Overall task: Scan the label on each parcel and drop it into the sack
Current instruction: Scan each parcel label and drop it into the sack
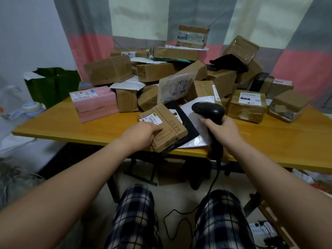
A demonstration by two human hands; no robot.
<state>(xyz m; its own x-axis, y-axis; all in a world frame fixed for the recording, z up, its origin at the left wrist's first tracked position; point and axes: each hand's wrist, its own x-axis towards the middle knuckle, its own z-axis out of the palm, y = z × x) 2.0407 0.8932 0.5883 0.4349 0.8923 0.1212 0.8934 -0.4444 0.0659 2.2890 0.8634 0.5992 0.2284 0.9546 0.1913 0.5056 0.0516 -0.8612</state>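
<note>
A flat brown cardboard parcel [168, 126] lies tilted at the table's front edge, a white label at its far left corner. My left hand [143, 133] grips its near left side, thumb on top. My right hand [221, 129] holds the handle of a black barcode scanner [209, 109], whose head points left over the parcel. Under the parcel lie a black mailer [188, 130] and a white mailer [195, 141]. A large heap of brown boxes [161, 71] and bags fills the back of the wooden table [71, 128].
Two stacked pink boxes [95, 103] stand left of the parcel. A green bag [52, 85] stands off the table's far left corner. A labelled brown box [248, 105] sits right of the scanner. The scanner cable [181, 220] trails to the floor between my knees.
</note>
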